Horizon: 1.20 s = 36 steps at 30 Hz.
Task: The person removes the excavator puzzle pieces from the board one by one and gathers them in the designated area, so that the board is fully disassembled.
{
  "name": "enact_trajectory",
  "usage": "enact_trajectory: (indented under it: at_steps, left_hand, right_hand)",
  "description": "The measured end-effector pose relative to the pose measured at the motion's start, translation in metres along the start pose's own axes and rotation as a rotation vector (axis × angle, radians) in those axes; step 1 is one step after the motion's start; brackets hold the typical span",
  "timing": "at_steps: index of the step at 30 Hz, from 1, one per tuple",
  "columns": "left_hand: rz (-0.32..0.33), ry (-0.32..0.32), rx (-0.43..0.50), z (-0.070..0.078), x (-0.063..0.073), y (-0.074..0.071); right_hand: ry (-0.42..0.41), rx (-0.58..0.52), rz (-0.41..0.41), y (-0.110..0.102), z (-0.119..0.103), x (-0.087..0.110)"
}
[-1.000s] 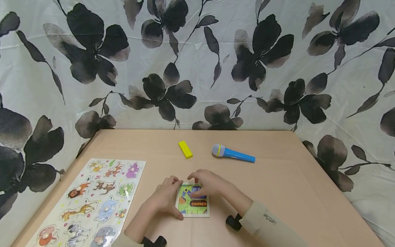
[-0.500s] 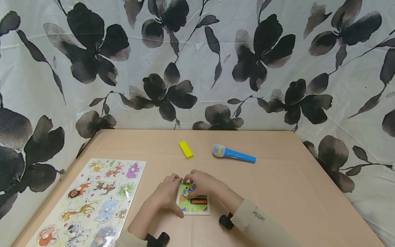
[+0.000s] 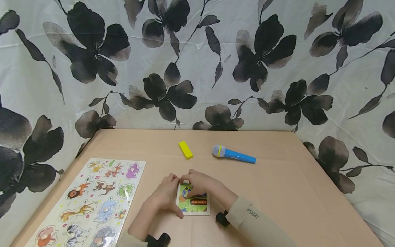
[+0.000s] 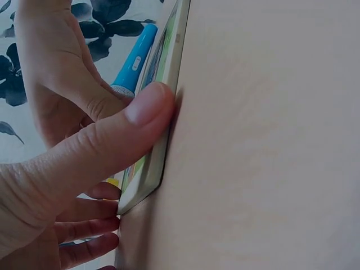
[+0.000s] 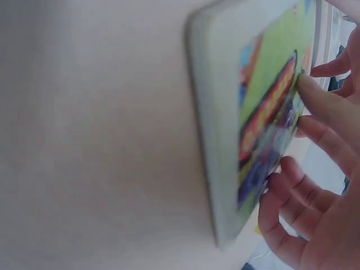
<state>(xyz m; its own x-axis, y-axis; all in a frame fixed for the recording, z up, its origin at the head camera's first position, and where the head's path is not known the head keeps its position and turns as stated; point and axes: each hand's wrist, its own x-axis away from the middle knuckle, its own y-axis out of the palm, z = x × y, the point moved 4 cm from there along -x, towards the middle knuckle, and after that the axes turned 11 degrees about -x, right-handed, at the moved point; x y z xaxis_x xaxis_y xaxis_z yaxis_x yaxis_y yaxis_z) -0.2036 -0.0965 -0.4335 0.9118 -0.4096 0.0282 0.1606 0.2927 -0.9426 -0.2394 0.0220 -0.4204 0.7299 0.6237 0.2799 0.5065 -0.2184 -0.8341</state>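
Observation:
A small white-framed jigsaw puzzle [image 3: 200,208] with an excavator picture lies on the table. My left hand [image 3: 164,195] holds its left side, thumb at the near left edge and fingers at the far left corner. In the left wrist view, the thumb [image 4: 149,107] presses along the frame's side. My right hand [image 3: 202,184] reaches across from the right, its thumb on the picture and its curled fingertips at the far edge, close to the left fingers. The right wrist view shows the puzzle's picture [image 5: 267,112] from the side. Part of its upper right is hidden by the right hand.
A large white animal sticker sheet or board [image 3: 92,192] lies at the left. Behind the puzzle lie a yellow block [image 3: 186,150] and a blue toy microphone [image 3: 233,153]. A floral cloth [image 3: 203,68] hangs behind the table [image 3: 277,192].
My right hand has slid left along the puzzle's far edge, toward the left fingers, uncovering more of the picture's right side. The puzzle has shifted very slightly away; the left hand keeps its hold.

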Motion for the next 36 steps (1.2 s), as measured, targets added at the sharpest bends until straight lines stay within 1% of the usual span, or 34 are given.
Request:
enact_trajectory:
  at_steps: [3,5,10,14,24,28,36]
  left_hand:
    - [0.007,0.016,0.005,0.001,0.001,0.001]
    - [0.006,0.016,0.006,0.001,0.001,0.001]
    - [0.005,0.015,-0.013,0.002,0.001,-0.001]
    - [0.009,0.021,-0.027,0.003,0.001,-0.002]
    - [0.007,0.003,-0.032,0.001,0.002,-0.003]
    - [0.010,0.005,-0.031,0.001,0.002,-0.002]
    - [0.025,0.017,-0.032,-0.001,0.002,-0.001]
  right_hand:
    - [0.009,0.051,-0.007,-0.001,-0.003,0.000]
    - [0.022,0.079,-0.006,-0.002,-0.005,0.000]
    - [0.039,0.094,-0.001,-0.003,-0.003,-0.001]
    - [0.028,0.074,-0.017,-0.003,-0.003,-0.003]
    - [0.016,0.013,-0.049,-0.002,-0.007,-0.007]
    - [0.009,-0.019,-0.059,-0.002,-0.005,-0.010]
    - [-0.060,-0.107,-0.068,-0.003,-0.003,-0.018]
